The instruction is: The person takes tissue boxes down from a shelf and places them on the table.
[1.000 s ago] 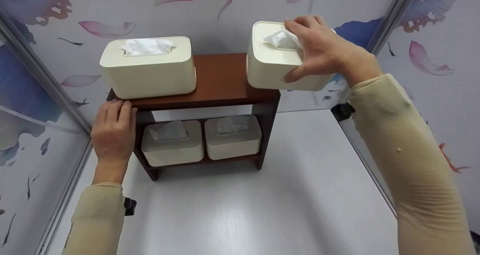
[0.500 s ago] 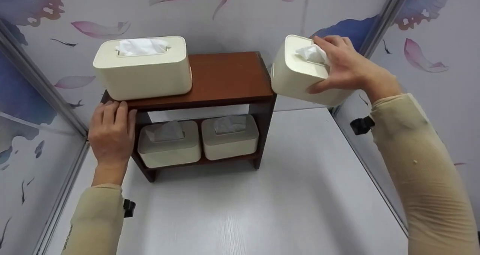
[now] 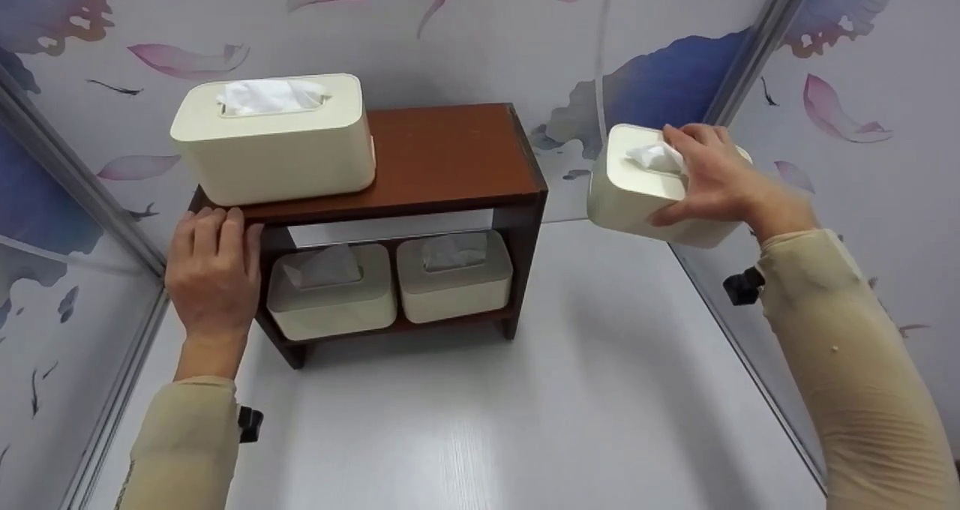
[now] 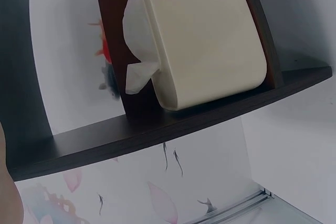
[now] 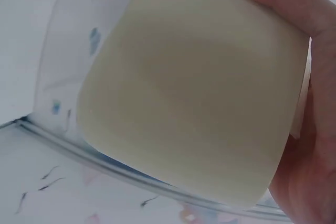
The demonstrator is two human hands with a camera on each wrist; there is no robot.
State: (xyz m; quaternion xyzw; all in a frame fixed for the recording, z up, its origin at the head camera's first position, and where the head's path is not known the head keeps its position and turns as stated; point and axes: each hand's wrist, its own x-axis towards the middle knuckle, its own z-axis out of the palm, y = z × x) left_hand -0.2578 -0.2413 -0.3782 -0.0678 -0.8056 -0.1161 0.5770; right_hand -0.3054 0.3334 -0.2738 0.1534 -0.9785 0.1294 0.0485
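Note:
In the head view, my right hand (image 3: pixel 716 176) grips a cream tissue box (image 3: pixel 637 199) in the air, right of the brown shelf (image 3: pixel 442 154). Its thumb lies on the front face, and a white tissue pokes from the top slot. Up close in the right wrist view, the same box (image 5: pixel 189 87) fills most of the picture beside the fingers. My left hand (image 3: pixel 214 277) rests its fingertips on the top board's front left edge. Just above it stands another tissue box (image 3: pixel 281 161) on the shelf top.
Two more tissue boxes, left (image 3: pixel 330 300) and right (image 3: pixel 454 281), sit side by side on the lower board. White table surface (image 3: pixel 442 420) extends in front and to the right. Petal-printed panels (image 3: pixel 480 52) with metal frame posts (image 3: pixel 761 49) enclose the back and sides.
My right hand has carried the tissue box from above the shelf's right end out to the right and downward, off the shelf. The left hand stays at the shelf edge.

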